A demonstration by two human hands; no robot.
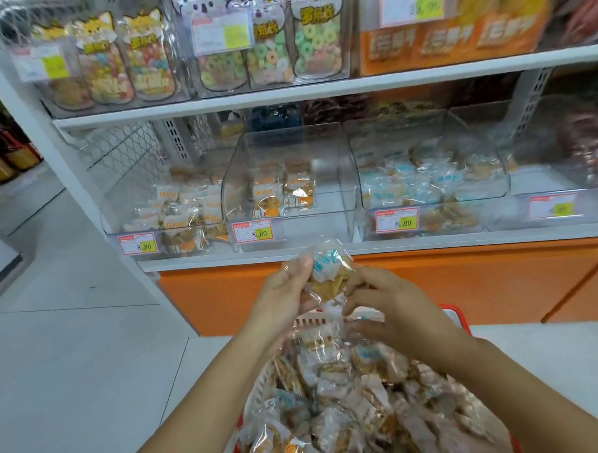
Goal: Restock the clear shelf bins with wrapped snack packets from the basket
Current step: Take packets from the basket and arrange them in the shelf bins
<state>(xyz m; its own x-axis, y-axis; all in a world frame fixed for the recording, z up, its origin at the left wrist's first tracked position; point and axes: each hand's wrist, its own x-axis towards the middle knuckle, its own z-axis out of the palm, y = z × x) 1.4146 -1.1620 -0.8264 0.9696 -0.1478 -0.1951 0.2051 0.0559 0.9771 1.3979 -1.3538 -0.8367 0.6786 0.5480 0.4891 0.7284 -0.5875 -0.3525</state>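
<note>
In front of the lower shelf (360, 246), above the basket (458, 313), I log:

- One wrapped snack packet (327, 276), clear film with a blue label, held up between both hands, clear of the heap below.
- Left grip (286, 288): closed round the packet's left side, thumb across the film.
- Right grip (390, 304): fingers curled, pinching the packet's lower right edge.
- Basket: red rim, heaped with more wrapped packets (349, 395), blue and orange labels mixed.
- Left bin (119, 213): clear, holding orange-label packets piled toward the front.
- Middle bin (325, 221): clear, with a few orange-label packets standing upright at its left.
- Right bin (389, 136): clear, holding blue-label packets.
- Price tags (258, 231) reading 8.80 on the three bin fronts.
- Upper shelf (319, 88): bags of ring sweets (272, 49).
- I cannot read the packet's label; it is blurred.
</note>
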